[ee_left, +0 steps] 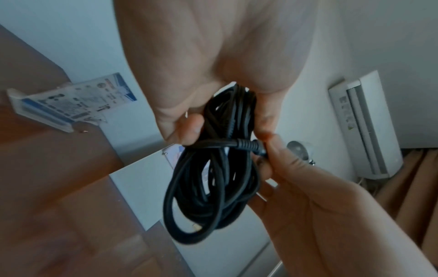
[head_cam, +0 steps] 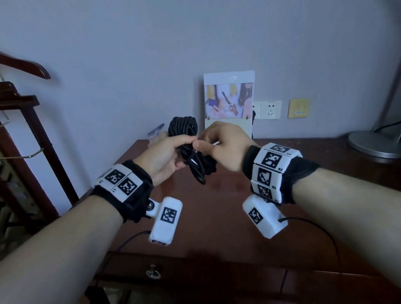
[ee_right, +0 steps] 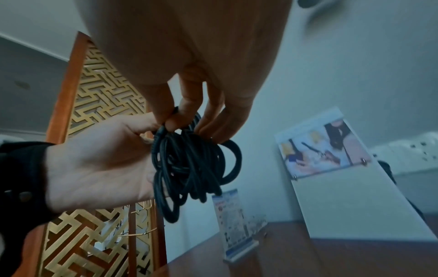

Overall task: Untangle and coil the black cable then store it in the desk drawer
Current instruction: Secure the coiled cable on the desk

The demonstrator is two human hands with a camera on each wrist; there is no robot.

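The black cable (head_cam: 186,138) is bundled in loose loops and held in the air above the dark wooden desk (head_cam: 222,205). My left hand (head_cam: 164,154) grips the middle of the bundle, and the loops (ee_left: 208,196) hang out past my fingers. My right hand (head_cam: 220,143) pinches the cable's plug end (ee_left: 246,146) at the bundle's side, between thumb and fingertips. The same coil (ee_right: 189,165) shows in the right wrist view under my right fingers (ee_right: 187,112). The desk drawer (head_cam: 191,268) below the front edge is closed, with a ring pull (head_cam: 153,271).
A white photo card (head_cam: 229,102) leans on the wall behind the desk, near wall sockets (head_cam: 269,110). A small leaflet stand (head_cam: 156,132) sits at the back left. A grey lamp base (head_cam: 379,141) stands at the right. A wooden clothes rack (head_cam: 10,132) stands to the left.
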